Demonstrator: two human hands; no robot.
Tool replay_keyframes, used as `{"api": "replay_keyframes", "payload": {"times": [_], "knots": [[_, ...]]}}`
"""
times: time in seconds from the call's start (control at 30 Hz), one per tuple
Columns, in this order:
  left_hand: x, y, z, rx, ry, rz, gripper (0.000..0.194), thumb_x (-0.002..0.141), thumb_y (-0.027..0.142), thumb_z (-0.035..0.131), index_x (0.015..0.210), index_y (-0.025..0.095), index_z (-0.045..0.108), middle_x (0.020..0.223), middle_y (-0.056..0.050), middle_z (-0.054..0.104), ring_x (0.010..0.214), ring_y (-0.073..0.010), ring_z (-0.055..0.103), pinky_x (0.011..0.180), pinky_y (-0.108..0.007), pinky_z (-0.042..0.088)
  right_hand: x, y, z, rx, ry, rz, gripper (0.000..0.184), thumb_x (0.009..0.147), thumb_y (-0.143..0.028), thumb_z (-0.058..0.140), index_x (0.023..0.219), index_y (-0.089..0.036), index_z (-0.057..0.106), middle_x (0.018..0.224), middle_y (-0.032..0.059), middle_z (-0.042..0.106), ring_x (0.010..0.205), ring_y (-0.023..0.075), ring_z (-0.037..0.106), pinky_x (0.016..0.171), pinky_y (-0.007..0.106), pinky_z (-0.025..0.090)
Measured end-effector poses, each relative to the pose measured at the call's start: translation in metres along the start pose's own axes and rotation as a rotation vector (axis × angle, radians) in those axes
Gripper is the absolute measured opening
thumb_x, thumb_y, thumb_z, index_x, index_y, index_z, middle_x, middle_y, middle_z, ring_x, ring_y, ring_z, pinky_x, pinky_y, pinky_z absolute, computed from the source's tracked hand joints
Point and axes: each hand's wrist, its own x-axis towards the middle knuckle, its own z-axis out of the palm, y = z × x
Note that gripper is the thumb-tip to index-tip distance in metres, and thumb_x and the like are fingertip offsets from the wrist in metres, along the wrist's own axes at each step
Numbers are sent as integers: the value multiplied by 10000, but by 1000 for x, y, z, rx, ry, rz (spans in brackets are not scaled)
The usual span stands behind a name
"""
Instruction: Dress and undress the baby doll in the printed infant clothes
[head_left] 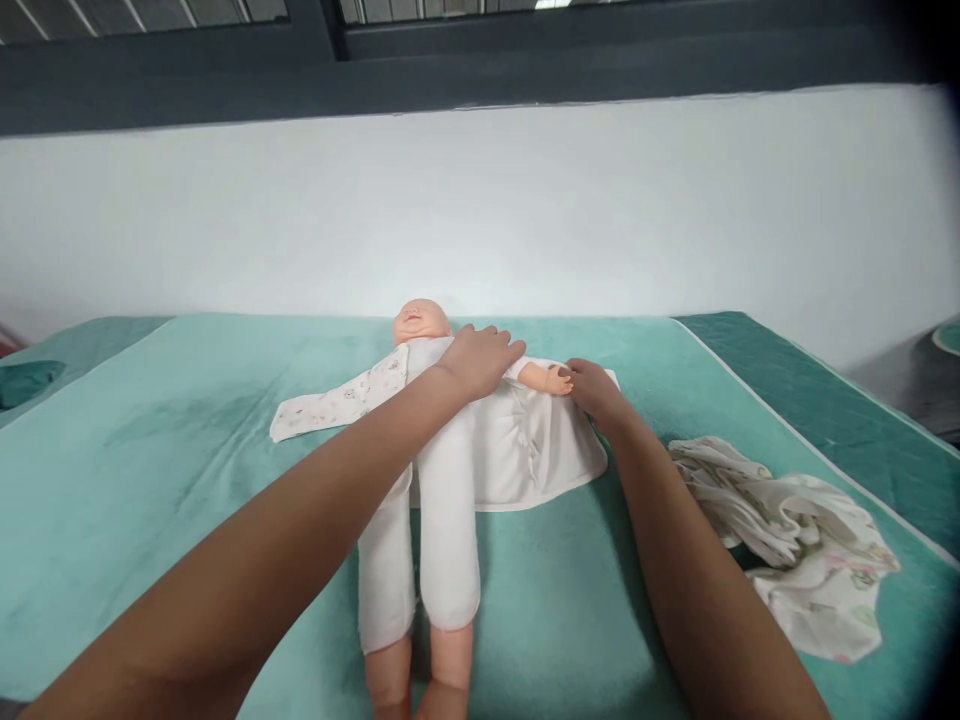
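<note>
A baby doll in a white bodysuit lies on its back, head away from me. A printed white baby shirt is spread around it; one long sleeve lies flat to the left. The shirt's other half fans out to the right, inside facing up. My left hand rests on the doll's chest and shoulder, fingers stretched out. Beside the doll's small hand, my right hand is closed at the shirt's right edge. Its fingertips are partly hidden, and they touch or nearly touch the doll's hand.
Everything lies on a padded teal mat with darker green side borders. A crumpled printed white cloth lies to the right, beside my right forearm. Behind the mat stands a white wall with a dark ledge above it.
</note>
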Motion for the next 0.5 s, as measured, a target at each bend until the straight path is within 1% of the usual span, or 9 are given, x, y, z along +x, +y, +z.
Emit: {"api": "replay_keyframes", "payload": {"times": [0.07,0.13,0.23,0.3,0.33,0.4,0.43,0.5], "knots": [[-1,2,-1,28,-17,-32,309,847,65,523,1119,196,591,1083,-119,661,1022,-278,592,783,-402,393,-1,-7,-11,208,34,79,311,941,-458,515,777,-198,560,700,20,605,625,166,579,544,287,497],[0,4,-1,46,-47,-67,313,834,64,561,1112,197,613,1098,-129,663,1033,-291,580,821,-424,389,-3,-18,-20,424,65,135,341,926,-525,484,756,-231,500,652,-7,563,579,164,553,515,291,484],[5,10,3,42,-76,-150,294,833,73,594,1093,198,649,1126,-144,665,1077,-316,552,878,-458,368,-9,-37,-27,830,76,230,335,848,-560,605,768,-248,513,675,-6,598,651,197,612,610,328,542],[11,16,10,18,-55,-236,281,851,71,574,1097,170,667,1130,-170,663,1090,-335,538,902,-484,350,-14,-51,-27,1093,26,315,307,815,-536,674,821,-246,572,725,11,654,777,241,671,712,366,575],[14,19,14,1,-35,-279,282,860,70,560,1108,151,668,1129,-183,661,1090,-343,533,909,-495,343,-17,-57,-26,1182,-9,352,308,819,-537,677,857,-241,598,754,21,677,846,261,688,756,386,582],[22,27,24,-32,8,-350,289,886,89,529,1141,131,659,1138,-195,655,1088,-349,528,931,-511,333,-22,-69,-22,1247,-70,394,339,854,-559,639,931,-229,633,821,40,711,972,284,696,824,414,586],[26,31,29,-45,26,-376,291,901,110,517,1159,134,650,1152,-193,650,1092,-347,527,948,-517,331,-25,-75,-20,1254,-76,406,358,864,-573,625,955,-226,642,847,46,721,1014,288,692,843,420,586],[32,38,37,-90,52,-414,292,918,176,525,1189,139,625,1193,-191,631,1113,-344,522,984,-528,330,-30,-82,-17,1226,-30,410,364,870,-580,621,975,-233,652,879,47,729,1048,290,690,857,421,592]]}}
